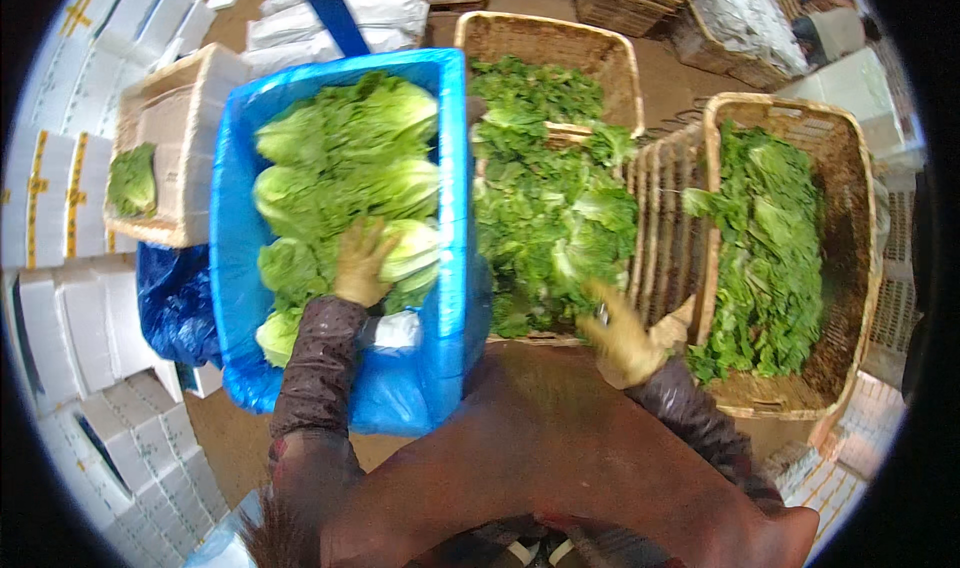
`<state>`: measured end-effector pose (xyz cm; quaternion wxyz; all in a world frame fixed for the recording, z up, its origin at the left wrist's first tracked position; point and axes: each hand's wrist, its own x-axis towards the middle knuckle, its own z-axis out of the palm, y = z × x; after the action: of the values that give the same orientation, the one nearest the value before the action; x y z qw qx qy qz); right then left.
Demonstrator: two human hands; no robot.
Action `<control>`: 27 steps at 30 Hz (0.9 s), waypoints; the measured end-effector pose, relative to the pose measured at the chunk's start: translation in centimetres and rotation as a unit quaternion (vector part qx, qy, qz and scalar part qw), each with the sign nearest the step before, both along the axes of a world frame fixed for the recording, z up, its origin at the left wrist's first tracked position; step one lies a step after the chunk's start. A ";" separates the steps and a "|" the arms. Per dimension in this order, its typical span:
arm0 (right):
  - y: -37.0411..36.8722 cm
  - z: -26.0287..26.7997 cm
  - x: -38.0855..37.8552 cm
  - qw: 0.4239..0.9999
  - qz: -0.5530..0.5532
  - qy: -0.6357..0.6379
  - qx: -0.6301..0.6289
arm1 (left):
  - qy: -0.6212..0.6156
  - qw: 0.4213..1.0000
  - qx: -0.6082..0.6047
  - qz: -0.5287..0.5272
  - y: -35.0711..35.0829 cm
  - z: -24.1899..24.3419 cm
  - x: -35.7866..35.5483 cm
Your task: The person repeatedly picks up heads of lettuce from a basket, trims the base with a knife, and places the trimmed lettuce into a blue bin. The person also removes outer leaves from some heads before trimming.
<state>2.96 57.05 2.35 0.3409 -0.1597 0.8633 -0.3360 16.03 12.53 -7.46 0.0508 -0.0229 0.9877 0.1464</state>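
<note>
My left hand (pixel 361 262), in a yellowish glove, lies with spread fingers on lettuce heads (pixel 341 193) packed in rows inside a crate lined with blue plastic film (pixel 453 193). A pale lettuce base (pixel 412 249) is beside its fingertips. My right hand (pixel 621 334), gloved alike and blurred, is over the near right corner of a crate of loose lettuce leaves (pixel 555 208). Something small and shiny, perhaps a blade, shows at its fingers; I cannot tell what it is. Inside the lined crate, a white patch (pixel 397 329) shows near my left wrist.
To the right, a tan plastic crate (pixel 844 268) holds more leaves. A pale crate (pixel 196 148) with one lettuce head (pixel 133 182) is at left, near stacked white foam boxes (pixel 56 193). A blue post (pixel 330 9) rises behind the lined crate. A person (pixel 836 32) is at the far right.
</note>
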 end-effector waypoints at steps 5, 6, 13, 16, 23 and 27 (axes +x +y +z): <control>14.1 0.6 5.3 0.989 0.062 -0.132 0.009 | -0.020 1.000 0.008 0.016 0.3 -0.5 2.4; 16.9 1.7 4.4 0.983 0.096 -0.119 0.099 | -0.013 1.000 -0.015 0.008 1.0 1.7 1.6; 35.5 12.0 -18.1 0.891 -0.119 0.378 0.223 | 0.359 0.868 0.133 0.317 20.1 13.0 -14.1; 38.8 10.3 -33.2 0.895 -0.051 0.393 0.206 | 0.313 0.797 0.485 0.180 35.0 9.9 -25.3; 41.2 -1.5 -49.7 0.930 -0.100 0.221 0.275 | -0.262 0.597 0.742 0.154 64.1 2.2 -50.8; 44.7 -3.1 -48.7 0.951 -0.146 0.230 0.143 | -0.198 0.614 0.701 0.302 66.6 1.4 -56.1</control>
<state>-45.75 101.78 -0.70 0.0990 -0.0544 0.9713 -0.2096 -40.08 79.13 -6.05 0.1990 -0.3055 0.4871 0.7936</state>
